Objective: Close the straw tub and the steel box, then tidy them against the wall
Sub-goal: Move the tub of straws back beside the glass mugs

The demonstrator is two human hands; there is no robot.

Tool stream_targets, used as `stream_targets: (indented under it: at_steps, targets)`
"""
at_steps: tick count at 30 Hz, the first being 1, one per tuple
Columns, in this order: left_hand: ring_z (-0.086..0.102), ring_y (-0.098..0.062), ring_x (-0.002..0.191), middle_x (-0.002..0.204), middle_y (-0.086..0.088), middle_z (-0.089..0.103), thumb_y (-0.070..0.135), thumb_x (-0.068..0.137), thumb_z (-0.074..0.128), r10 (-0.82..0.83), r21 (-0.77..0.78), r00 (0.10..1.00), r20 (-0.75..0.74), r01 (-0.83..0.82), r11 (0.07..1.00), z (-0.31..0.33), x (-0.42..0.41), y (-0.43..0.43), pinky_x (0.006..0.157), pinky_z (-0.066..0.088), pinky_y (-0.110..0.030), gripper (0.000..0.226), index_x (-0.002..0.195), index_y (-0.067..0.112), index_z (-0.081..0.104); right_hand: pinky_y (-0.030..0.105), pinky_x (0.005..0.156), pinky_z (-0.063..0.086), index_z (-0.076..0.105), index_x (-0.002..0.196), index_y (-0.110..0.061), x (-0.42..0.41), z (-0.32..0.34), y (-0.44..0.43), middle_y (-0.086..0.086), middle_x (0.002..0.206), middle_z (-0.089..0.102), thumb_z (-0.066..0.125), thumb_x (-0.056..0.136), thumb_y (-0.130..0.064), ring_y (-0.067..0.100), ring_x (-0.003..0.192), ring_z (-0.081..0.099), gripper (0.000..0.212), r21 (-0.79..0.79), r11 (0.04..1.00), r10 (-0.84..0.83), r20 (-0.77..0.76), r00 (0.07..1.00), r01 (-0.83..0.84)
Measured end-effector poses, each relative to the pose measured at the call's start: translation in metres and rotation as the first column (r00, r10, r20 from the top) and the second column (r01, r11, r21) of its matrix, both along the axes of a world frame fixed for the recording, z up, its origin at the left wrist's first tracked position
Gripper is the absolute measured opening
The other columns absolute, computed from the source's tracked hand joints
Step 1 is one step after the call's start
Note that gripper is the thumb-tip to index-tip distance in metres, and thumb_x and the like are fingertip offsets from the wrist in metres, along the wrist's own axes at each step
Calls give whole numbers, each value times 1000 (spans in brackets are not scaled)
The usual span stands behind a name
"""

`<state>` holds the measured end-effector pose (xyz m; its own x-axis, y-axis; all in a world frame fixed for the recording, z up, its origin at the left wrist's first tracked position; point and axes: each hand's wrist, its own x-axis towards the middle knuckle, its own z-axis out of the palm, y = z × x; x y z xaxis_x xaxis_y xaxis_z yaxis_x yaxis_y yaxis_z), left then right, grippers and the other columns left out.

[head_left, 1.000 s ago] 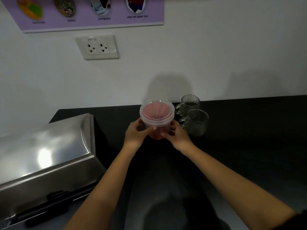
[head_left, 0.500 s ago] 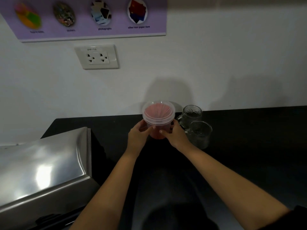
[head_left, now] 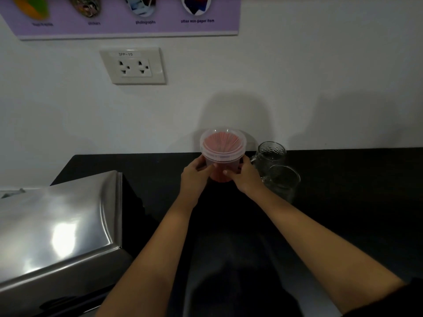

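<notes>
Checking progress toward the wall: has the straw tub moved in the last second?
Yes. The straw tub has shifted farther back beside the glass mugs, toward the wall.

The clear straw tub [head_left: 223,154], lidded and full of pink straws, stands upright near the wall [head_left: 297,88]. The shiny steel box [head_left: 57,225] sits closed, well left of the tub.

We reach both bare forearms forward and inward, so they converge toward the middle ahead of us. Our left hand [head_left: 194,177] curls with its palm facing right, thumb on the near side and fingers wrapped out of sight. Our right hand [head_left: 246,177] mirrors it, palm facing left, thumb pointing toward the left thumb, the two tips close but apart. Both wrists are roughly straight, and both hands are closed in a firm two-sided clasp.
</notes>
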<state>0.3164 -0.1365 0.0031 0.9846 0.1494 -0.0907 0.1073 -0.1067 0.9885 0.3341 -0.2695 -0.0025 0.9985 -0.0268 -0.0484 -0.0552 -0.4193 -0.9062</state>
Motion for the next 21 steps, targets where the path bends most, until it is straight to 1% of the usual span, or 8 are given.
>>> stream_targets:
  at_steps: [3, 5, 8, 10, 12, 14, 18, 21]
  targets:
    - [60, -17, 111, 122, -5, 63, 19, 83, 65, -1, 1, 1000, -18, 1, 1000, -1, 0, 0, 99, 47, -35, 50, 131, 15, 52, 37, 101, 38, 31, 134, -2, 2, 0, 1, 19, 131, 50, 69, 76, -8, 32, 119, 50, 69, 0, 1000, -13, -4, 1000, 13]
    - [60, -16, 110, 121, -4, 63, 19, 83, 65, 1, -11, 1000, -21, -1, 1000, -1, 1, 1, 99, 47, -34, 50, 131, 15, 51, 36, 100, 37, 31, 134, -2, 4, 0, 1, 19, 132, 50, 69, 76, -8, 32, 119, 50, 70, -11, 1000, -13, -7, 1000, 13]
    - [60, -12, 104, 111, 3, 63, 23, 83, 65, -5, 0, 1000, -15, 5, 1000, 0, 4, 0, 94, 48, -28, 48, 129, 17, 52, 33, 98, 36, 30, 135, -2, 7, 0, 0, 18, 132, 51, 68, 77, -10, 31, 120, 50, 70, -21, 1000, -11, -15, 1000, 11]
    - [61, -7, 98, 103, 9, 64, 25, 83, 64, -11, 3, 1000, -5, 11, 1000, 0, 6, 0, 87, 48, -24, 44, 126, 19, 55, 31, 96, 36, 31, 134, -2, 8, 0, 0, 19, 131, 51, 69, 76, -10, 31, 119, 50, 70, -25, 1000, -16, -13, 1000, 16]
    - [60, 0, 92, 95, 17, 64, 27, 83, 64, -10, -6, 1000, 3, 10, 1000, -1, 7, 1, 80, 48, -20, 34, 116, 26, 60, 31, 96, 37, 31, 134, -2, 9, 0, 1, 19, 131, 51, 69, 76, -10, 31, 119, 50, 70, -18, 1000, -21, -12, 1000, 21]
    - [60, 0, 92, 92, 20, 64, 28, 82, 64, 1, -17, 1000, 0, -1, 1000, -1, 6, 2, 82, 49, -22, 27, 108, 33, 60, 32, 96, 37, 30, 134, -2, 9, -1, 2, 19, 132, 51, 69, 77, -10, 31, 119, 50, 69, -3, 1000, -20, -14, 1000, 20]
    - [60, -9, 100, 107, 6, 65, 28, 83, 64, 7, -1, 1000, -16, -7, 1000, -1, 6, 4, 94, 48, -31, 45, 126, 19, 55, 31, 96, 37, 30, 135, -3, 9, -2, 4, 18, 132, 51, 68, 77, -10, 31, 120, 49, 69, 31, 999, -23, -19, 1000, 24]
    - [60, -13, 105, 115, -1, 65, 23, 84, 63, 10, 18, 1000, -27, -10, 1000, 1, 5, 4, 98, 47, -34, 45, 128, 17, 53, 34, 98, 38, 30, 135, -4, 8, -2, 4, 19, 132, 51, 68, 77, -10, 32, 120, 49, 70, 47, 999, -21, -16, 1000, 22]
